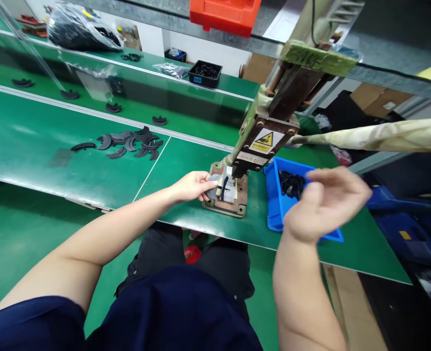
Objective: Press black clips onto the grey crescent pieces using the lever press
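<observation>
head view: left hand (192,186) fingers pinched on a curved black piece (224,187) lying on the fixture plate (233,195) under the hand press (264,141). right hand (325,204) raised over the blue bin (279,204) of black parts, fingers loosely curled, can't tell if it holds anything. lever (376,135) just beyond it. to do this well i'd say seat the piece flat against the locating pins, pull fingers clear of the ram before pressing. pile of finished crescents (127,143) well apart on the green table (36,146).
</observation>
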### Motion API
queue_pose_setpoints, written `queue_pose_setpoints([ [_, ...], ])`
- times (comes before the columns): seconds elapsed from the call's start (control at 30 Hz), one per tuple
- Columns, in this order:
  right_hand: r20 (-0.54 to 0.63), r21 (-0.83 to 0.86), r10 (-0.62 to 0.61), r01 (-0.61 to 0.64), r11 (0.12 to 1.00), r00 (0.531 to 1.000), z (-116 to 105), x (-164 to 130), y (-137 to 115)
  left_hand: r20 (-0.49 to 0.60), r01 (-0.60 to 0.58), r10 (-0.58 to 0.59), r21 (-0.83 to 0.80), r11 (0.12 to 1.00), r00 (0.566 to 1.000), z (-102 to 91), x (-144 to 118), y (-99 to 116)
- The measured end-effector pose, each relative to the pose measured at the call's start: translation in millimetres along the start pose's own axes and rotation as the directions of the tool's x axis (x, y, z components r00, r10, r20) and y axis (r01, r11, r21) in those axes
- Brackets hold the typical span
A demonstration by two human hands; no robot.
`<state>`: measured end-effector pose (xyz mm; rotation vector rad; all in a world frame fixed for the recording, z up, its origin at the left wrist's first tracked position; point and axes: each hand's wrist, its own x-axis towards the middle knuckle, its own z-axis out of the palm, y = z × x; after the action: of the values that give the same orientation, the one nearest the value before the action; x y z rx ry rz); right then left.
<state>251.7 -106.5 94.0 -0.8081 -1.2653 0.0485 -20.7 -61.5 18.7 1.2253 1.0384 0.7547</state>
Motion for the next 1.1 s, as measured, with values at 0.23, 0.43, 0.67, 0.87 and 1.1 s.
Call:
queue_pose_setpoints([
  [0.23,0.525,-0.011,0.334,-0.385,0.923,0.783,25,-129,20,0.082,-0.071,0.071,0.006,0.997,0.994,12.4,-49,13],
  [0.43,0.461,0.022,0.386,-0.445,0.895,0.799,35,-153,12,0.121,-0.05,0.049,0.008,0.999,0.991,27.0,-60,11],
  [0.67,0.501,-0.025,0.339,-0.378,0.925,0.796,27,-149,6,0.219,0.061,-0.052,-0.034,0.998,0.974,21.9,-52,12],
  [0.87,0.574,-0.088,0.223,-0.212,0.973,0.788,16,-130,5,0.044,-0.108,0.102,0.147,0.983,0.994,15.1,-53,11],
  [1.1,0.612,-0.13,0.176,-0.121,0.984,0.771,20,-130,5,0.073,-0.462,0.514,0.561,0.687,0.854,23.5,-66,23],
])
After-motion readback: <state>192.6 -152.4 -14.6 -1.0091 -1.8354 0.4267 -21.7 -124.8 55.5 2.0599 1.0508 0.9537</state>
